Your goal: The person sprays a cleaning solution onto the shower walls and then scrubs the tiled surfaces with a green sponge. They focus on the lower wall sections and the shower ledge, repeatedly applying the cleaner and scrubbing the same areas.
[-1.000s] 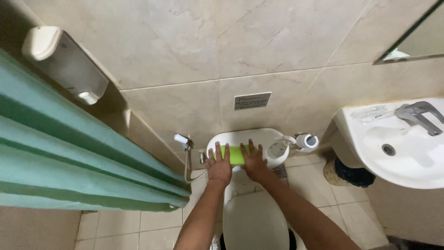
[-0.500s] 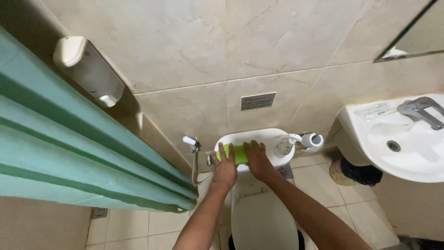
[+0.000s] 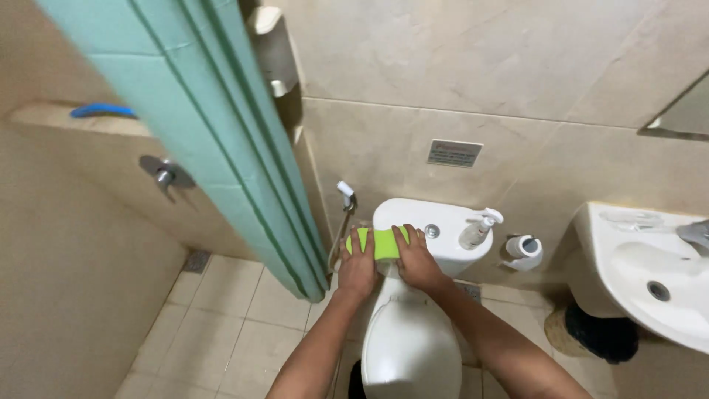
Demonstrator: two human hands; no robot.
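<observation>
At the toilet tank (image 3: 432,240), head view: both hands pressed a green cloth (image 3: 380,242) against the tank's front left edge. Left hand (image 3: 358,267) had fingers curled over the cloth's left end, gripping it. Right hand (image 3: 416,260) had fingers spread flat across its right end, holding it down. White pump bottle (image 3: 476,229) stood on the tank lid, right side. Teal curtain (image 3: 221,140) hung left; sink (image 3: 650,277) sat right.
</observation>
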